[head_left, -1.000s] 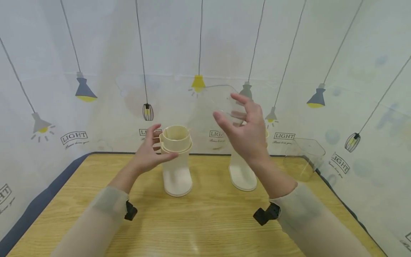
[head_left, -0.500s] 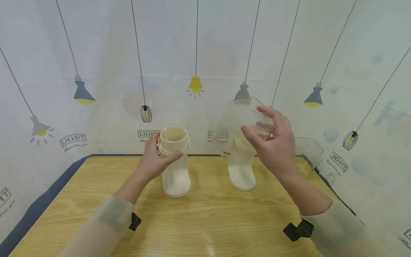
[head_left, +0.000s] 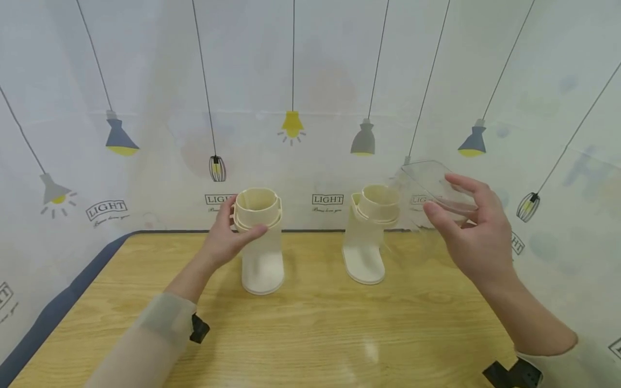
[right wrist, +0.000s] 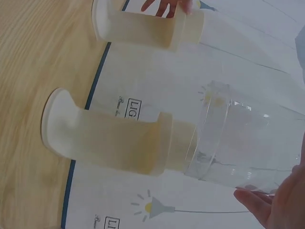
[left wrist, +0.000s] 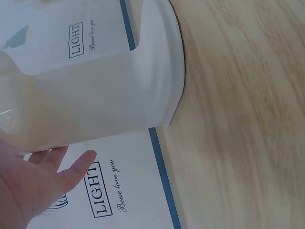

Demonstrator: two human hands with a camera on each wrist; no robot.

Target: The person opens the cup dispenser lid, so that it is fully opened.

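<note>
Two cream plastic dispenser stands, each with a round open collar on top and a rounded foot, stand upright on the wooden table. My left hand (head_left: 228, 234) holds the left stand (head_left: 262, 258) by its collar, thumb across the front and fingers round the far side. Raised at the right, my right hand (head_left: 477, 231) grips a clear plastic container (head_left: 434, 183) between thumb and fingers. This container is tilted, and its edges are faint in the head view. The right stand (head_left: 364, 242) is untouched. In the right wrist view the clear container (right wrist: 252, 138) appears beside that stand's collar (right wrist: 164, 143).
The wooden table (head_left: 310, 334) ends at a dark back edge, with a lamp-printed sheet (head_left: 320, 151) behind it. A black camera (head_left: 511, 372) is strapped on the right wrist, and another black camera (head_left: 199, 328) on the left.
My right hand has moved right and down with the clear container, away from the left stand and past the right one. My left hand has closed onto the left stand's collar.
</note>
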